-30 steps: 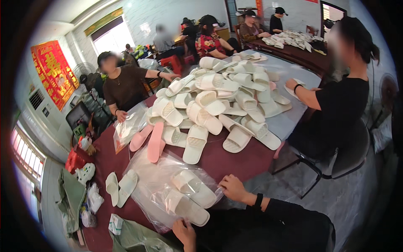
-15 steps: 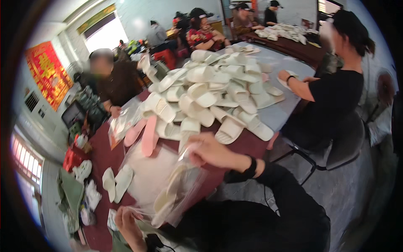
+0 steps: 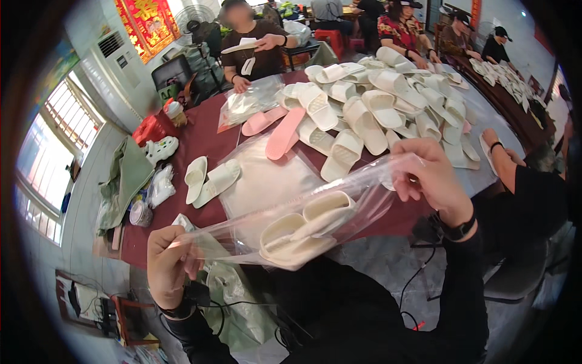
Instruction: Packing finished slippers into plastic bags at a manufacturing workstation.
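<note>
Stretched between both hands is a clear plastic bag (image 3: 370,209) with a pair of cream slippers (image 3: 306,227) inside. My left hand (image 3: 170,258) pinches one end of the bag. At the other end, my right hand (image 3: 433,179) grips the plastic. The bag hangs over the table's near edge, in front of my body. Just beyond it lies a stack of flat clear bags (image 3: 273,173). Two pink slippers (image 3: 285,133) rest past that stack. Another cream pair (image 3: 209,179) sits to the left on the dark red tabletop (image 3: 206,136).
A large heap of cream slippers (image 3: 376,103) covers the far right. On the left edge are a red bag (image 3: 154,127), a white clog (image 3: 161,150), a green cloth (image 3: 124,179) and a round tub (image 3: 140,213). A co-worker (image 3: 254,54) across holds a slipper; another person sits at right.
My left hand has risen and my right hand has moved out to the right, pulling the bag taut and lifting it with the slippers. The view has swung toward the left.
</note>
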`<state>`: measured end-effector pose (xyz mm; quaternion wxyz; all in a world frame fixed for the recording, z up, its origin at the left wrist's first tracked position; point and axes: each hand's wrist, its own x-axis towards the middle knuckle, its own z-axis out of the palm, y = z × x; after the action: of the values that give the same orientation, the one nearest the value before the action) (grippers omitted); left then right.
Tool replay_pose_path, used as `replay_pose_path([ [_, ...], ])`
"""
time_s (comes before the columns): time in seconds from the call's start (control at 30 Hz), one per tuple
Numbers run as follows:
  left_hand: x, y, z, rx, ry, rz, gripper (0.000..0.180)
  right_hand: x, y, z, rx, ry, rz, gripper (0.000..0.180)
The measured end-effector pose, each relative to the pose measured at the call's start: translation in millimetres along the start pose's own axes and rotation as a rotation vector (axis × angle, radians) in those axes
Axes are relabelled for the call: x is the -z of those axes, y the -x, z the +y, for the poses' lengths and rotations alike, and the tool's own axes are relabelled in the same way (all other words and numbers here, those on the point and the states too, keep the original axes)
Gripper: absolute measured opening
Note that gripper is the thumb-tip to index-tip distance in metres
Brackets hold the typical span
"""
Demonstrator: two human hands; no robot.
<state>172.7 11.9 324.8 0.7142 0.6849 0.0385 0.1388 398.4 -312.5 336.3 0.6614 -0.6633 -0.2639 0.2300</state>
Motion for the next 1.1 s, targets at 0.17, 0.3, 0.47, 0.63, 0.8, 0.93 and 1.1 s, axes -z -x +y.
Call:
replay_pose_path([
  [0.17, -17.9, -8.0, 4.9, 0.032, -0.147, 0.176, 0.029, 1.1, 8.5, -0.6, 0.011, 0.097, -0.070, 0.024],
  [0.3, -19.2, 13.9, 11.7, -0.159, -0.045, 0.208, 0.034, -0.2, 16.9, -3.4, 0.059, 0.001, -0.096, 0.022],
  [0.47, -14.7, 24.4, 0.4, -0.237, -0.164, 0.289, 0.028, -4.7, 24.3, 15.3, 0.247, -0.043, -0.172, 0.027],
  [0.63, -47.9, 15.3, -13.3, -0.418, -0.081, 0.239, 0.035, -22.6, 9.9, 72.0, 0.488, 0.208, -0.387, 0.122],
  [0.8, -55.1, 38.4, -23.8, -0.406, -0.153, -0.421, 0.022, -114.9, 30.9, 141.4, 0.680, 0.578, -0.408, 0.118],
  [0.93, -77.6, 46.7, -47.2, -0.334, -0.075, -0.660, 0.014, -153.7, 35.8, 163.9, 0.176, 0.259, -0.720, 0.039],
  [1.1, -54.3, 78.6, -61.3, -0.208, -0.018, -0.590, 0.020, -160.2, 38.1, 178.1, 0.683, 0.449, -0.754, 0.035],
])
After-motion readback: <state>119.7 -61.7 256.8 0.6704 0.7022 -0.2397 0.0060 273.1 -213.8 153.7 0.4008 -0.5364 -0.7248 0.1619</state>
